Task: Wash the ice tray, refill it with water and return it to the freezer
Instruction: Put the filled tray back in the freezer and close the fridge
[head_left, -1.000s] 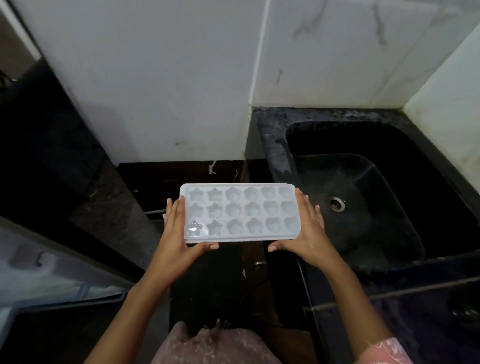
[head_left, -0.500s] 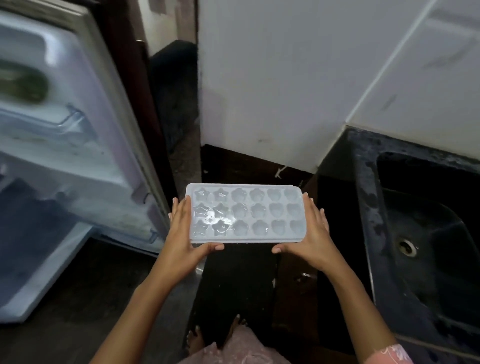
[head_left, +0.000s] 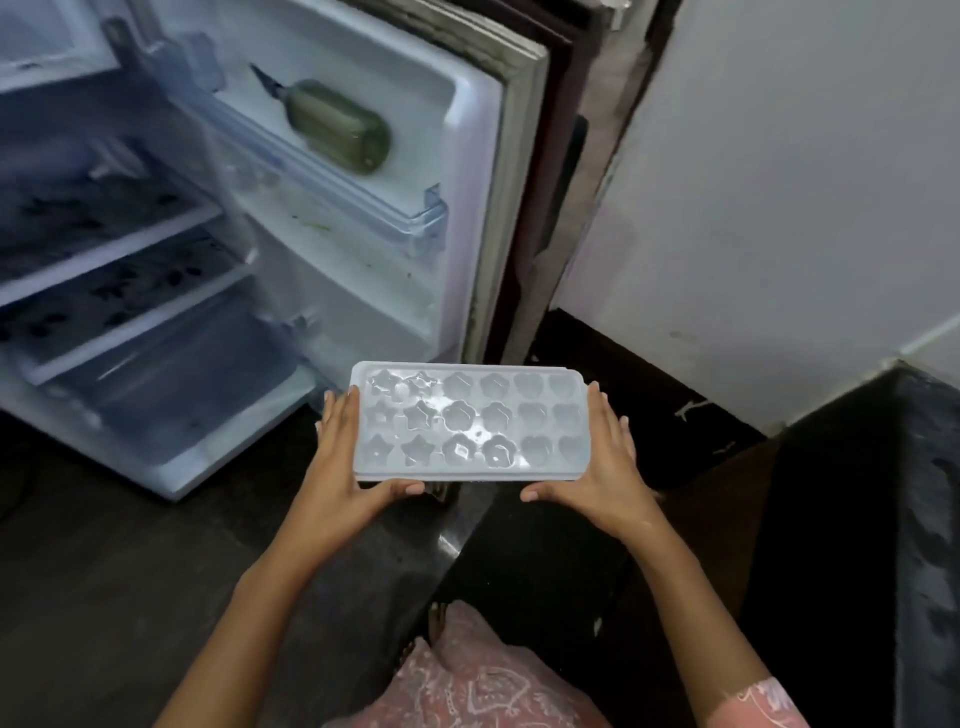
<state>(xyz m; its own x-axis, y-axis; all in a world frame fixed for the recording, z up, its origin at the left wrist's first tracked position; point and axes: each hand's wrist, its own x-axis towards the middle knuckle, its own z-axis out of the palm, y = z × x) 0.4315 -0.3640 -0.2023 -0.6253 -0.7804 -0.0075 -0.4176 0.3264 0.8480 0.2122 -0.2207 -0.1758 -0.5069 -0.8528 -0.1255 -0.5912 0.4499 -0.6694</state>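
White fridge (head_left: 363, 270) gapes open on my left, the ice tray (head_left: 470, 421) level just beside its door. My left hand (head_left: 340, 467) and right hand (head_left: 605, 467) clamp its short ends, thumbs on the near rim. Keeping it flat should prevent spills.

The ice tray (head_left: 470, 421) is whitish, half-clear plastic, glossy, with bright glints in its moulded cups. The fridge door (head_left: 363, 270) is lined in smooth white plastic, its shelf rail (head_left: 374, 202) clear plastic. The green bottle (head_left: 337, 127) shines; plastic or glass, I cannot tell through the blur. The wall (head_left: 753, 208) is matt white and scuffed. The floor (head_left: 156, 571) is dark and smooth, with a dull sheen. The garment (head_left: 467, 686) is pink patterned cloth.
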